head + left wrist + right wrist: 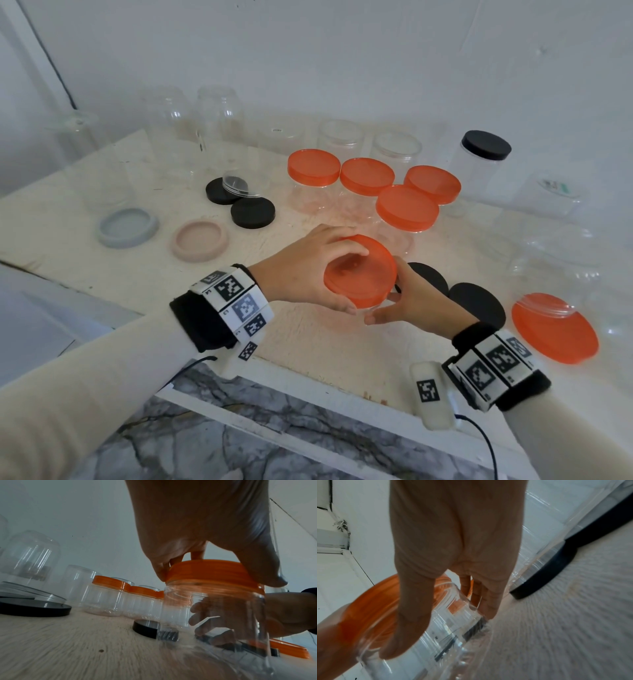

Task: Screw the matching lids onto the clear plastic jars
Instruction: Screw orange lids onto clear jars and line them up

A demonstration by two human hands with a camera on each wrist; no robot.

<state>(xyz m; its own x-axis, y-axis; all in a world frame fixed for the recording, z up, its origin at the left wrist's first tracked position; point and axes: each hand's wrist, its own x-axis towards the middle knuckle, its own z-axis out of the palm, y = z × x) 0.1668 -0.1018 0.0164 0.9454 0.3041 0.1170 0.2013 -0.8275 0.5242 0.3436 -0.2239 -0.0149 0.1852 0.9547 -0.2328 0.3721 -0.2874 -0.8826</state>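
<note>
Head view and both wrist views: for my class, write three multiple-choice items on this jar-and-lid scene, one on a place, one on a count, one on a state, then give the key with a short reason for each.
1. Place: where does the grey lid lie?
A. At the table's left side, beside the beige lid
B. On the black-lidded jar
C. Under the right hand

2. Count: how many closed orange-lidded jars stand grouped behind the hands?
A. Two
B. Four
C. Six

3. State: what is the left hand doing?
A. Lying flat on the table
B. Gripping the rim of the orange lid on a clear jar
C. Holding a black lid

Key:
1 A, both lie rim up at the table's left.
2 B, four orange tops show there in the head view.
3 B, its fingers curl round the lid while the right hand holds the jar's body.
</note>
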